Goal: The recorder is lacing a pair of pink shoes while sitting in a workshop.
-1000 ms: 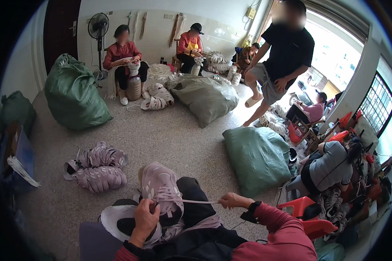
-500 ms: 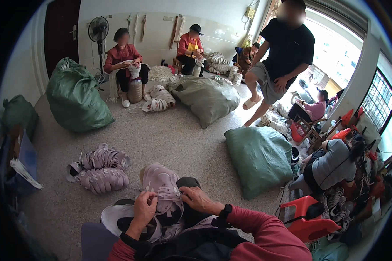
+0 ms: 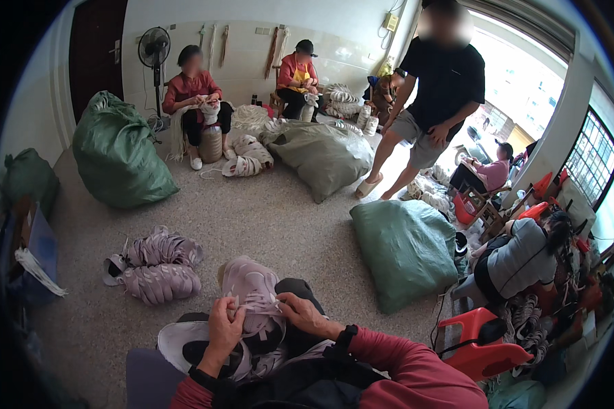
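Observation:
A pale pink lace-up sneaker (image 3: 247, 278) rests on my lap, toe pointing away from me. Its flat pink shoelace (image 3: 256, 302) crosses the tongue between my hands. On the left side of the shoe, my left hand (image 3: 224, 332) is closed, thumb and fingers pinching one lace end. My right hand (image 3: 307, 316) pinches the lace at the opposite side, its fingers close to the eyelets. Another shoe with a white sole (image 3: 177, 341) lies by my left wrist, and more pink shoe parts are partly hidden under my forearms.
Bundled pink shoes (image 3: 160, 281) lie on the floor at left. Green sacks (image 3: 406, 255) stand around the room. A red plastic stool (image 3: 481, 344) is at my right. Several people sit working with shoes; one person in dark clothes (image 3: 450, 82) stands beyond the nearest sack.
My hands have drawn slightly down along the shoe, and pale lace tips now show at the fingers of both. The person in dark clothes has stepped a little left, both feet lower.

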A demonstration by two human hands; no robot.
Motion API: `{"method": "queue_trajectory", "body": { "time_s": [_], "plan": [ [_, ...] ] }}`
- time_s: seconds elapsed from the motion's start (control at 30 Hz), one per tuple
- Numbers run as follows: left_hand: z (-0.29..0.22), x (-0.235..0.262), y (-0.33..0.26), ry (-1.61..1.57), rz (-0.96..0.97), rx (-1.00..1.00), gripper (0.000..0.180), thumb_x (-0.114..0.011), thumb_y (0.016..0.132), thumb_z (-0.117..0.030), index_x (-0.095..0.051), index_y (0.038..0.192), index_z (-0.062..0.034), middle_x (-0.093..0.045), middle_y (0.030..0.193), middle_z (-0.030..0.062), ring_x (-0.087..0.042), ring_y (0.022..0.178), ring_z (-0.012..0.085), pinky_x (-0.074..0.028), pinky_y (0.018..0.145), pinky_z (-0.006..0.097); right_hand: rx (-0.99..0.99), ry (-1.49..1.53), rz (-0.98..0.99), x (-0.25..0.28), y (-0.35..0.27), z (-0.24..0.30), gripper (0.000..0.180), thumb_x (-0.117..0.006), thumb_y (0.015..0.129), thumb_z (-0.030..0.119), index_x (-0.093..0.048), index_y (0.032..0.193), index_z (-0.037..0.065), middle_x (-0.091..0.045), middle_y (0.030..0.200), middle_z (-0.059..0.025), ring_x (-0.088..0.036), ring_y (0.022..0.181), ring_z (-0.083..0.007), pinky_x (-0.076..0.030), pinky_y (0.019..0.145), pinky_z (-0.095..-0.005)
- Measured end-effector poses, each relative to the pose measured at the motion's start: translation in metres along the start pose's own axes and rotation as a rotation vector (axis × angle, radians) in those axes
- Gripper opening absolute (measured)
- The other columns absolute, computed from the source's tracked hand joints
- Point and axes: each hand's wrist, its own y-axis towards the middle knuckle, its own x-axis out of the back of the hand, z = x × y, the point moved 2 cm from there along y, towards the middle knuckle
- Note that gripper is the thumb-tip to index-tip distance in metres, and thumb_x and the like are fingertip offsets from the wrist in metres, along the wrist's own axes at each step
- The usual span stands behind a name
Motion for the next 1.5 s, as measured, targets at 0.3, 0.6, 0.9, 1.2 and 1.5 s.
{"method": "queue_trajectory", "body": {
  "time_s": [0.3,0.6,0.9,1.2,1.5],
  "plan": [
    [0.038,-0.001,0.012,-0.173,0.092,0.155,0.019,-0.074,0.091,-0.015,-0.072,0.097,0.0034,-0.070,0.081,0.0032,-0.061,0.073,0.0079,-0.050,0.065,0.027,-0.103,0.047,0.075,0.013,-0.003,-0.011,0.029,-0.057,0.100,0.010,-0.056,0.128,0.003,-0.066,0.083,-0.0042,-0.062,0.073,-0.0105,-0.052,0.066,-0.0277],
    [0.016,0.003,0.016,-0.427,0.219,0.326,0.007,-0.071,0.092,-0.009,-0.071,0.091,-0.0025,-0.065,0.075,-0.0025,-0.056,0.063,0.0036,-0.044,0.056,0.021,-0.187,0.195,0.111,0.000,-0.010,-0.022,0.033,-0.056,0.103,0.014,-0.054,0.133,0.000,-0.063,0.082,-0.0038,-0.059,0.071,-0.0103,-0.050,0.066,-0.0256],
    [0.012,-0.002,0.037,-0.299,0.262,0.268,0.018,-0.066,0.093,-0.001,-0.061,0.111,-0.0010,-0.062,0.097,0.0023,-0.059,0.073,0.0062,-0.052,0.062,0.022,-0.157,0.115,0.076,0.011,-0.003,-0.022,0.030,-0.057,0.102,0.012,-0.056,0.129,-0.001,-0.065,0.082,-0.0057,-0.061,0.072,-0.0119,-0.052,0.067,-0.0273],
    [0.026,0.008,-0.006,-0.067,0.017,0.210,0.020,-0.076,0.086,-0.015,-0.072,0.089,0.0045,-0.067,0.070,0.0037,-0.058,0.063,0.0074,-0.048,0.059,0.027,-0.019,-0.024,-0.008,-0.008,-0.003,-0.031,0.029,-0.061,0.098,0.023,-0.059,0.123,0.008,-0.069,0.087,-0.0171,-0.069,0.081,-0.0353,-0.054,0.071,-0.0423],
    [0.022,-0.007,-0.001,0.019,-0.109,-0.034,0.017,-0.076,0.083,-0.012,-0.069,0.083,0.0040,-0.067,0.075,0.0124,-0.064,0.061,0.0204,-0.050,0.060,0.035,-0.094,-0.034,0.063,0.000,-0.004,-0.021,0.032,-0.059,0.100,0.026,-0.059,0.123,0.004,-0.071,0.089,-0.0148,-0.071,0.081,-0.0288,-0.054,0.073,-0.0376]
  ]
}}
